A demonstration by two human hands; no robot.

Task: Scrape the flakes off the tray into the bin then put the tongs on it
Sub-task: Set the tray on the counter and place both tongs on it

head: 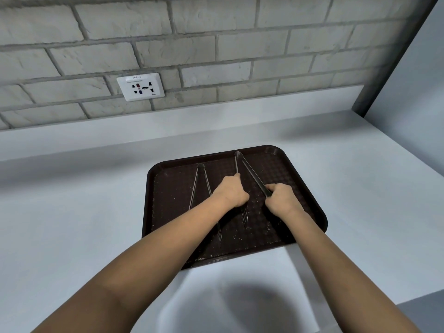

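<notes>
Evidently each hand, left (231, 192) and right (281, 197), grips one arm of the tongs (249, 173) to spread them flat on the tray (310, 188), beside a second pair (199, 186).

The left hand (231, 192) covers the middle of one arm of the right tongs (249, 175); the right hand (281, 199) covers the near end of the other arm. The left forearm (168, 241) hides the near-left part of the tray (300, 186) and crosses the right arm of the left tongs (195, 188). The white bin (240, 296) is blurred and cut off by the lower picture edge. Lettering on the wall socket (141, 87) is too small to read.
</notes>
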